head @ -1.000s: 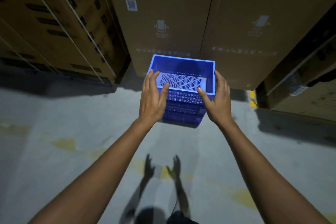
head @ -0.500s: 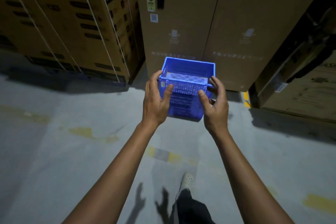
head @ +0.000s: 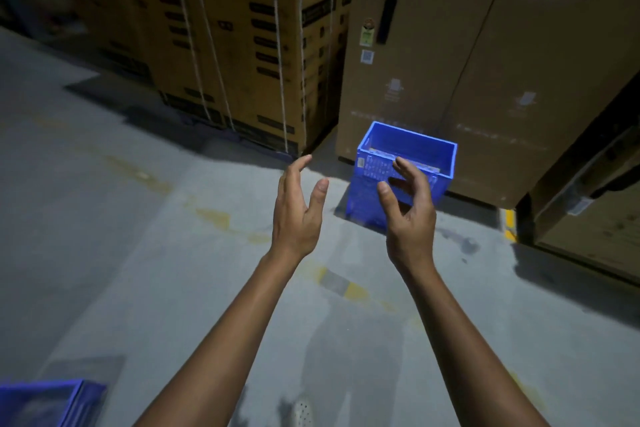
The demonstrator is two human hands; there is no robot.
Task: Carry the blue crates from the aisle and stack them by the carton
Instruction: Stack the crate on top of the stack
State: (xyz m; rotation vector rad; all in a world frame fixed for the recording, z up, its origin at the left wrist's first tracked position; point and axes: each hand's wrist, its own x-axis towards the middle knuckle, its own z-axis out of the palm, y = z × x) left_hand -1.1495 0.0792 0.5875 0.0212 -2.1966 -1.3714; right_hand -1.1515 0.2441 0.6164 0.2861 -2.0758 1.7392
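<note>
Sitting mouth-up, blue crate (head: 415,149) lies lengthwise along the carton (head: 426,55).

The grey concrete floor (head: 138,253), marked with worn yellow paint (head: 221,218), carried stacked blue crates (head: 362,194) touching a tall carton (head: 485,80), strapped cartons (head: 242,62) to the left, and another blue crate (head: 45,402) at the near-left corner.
</note>
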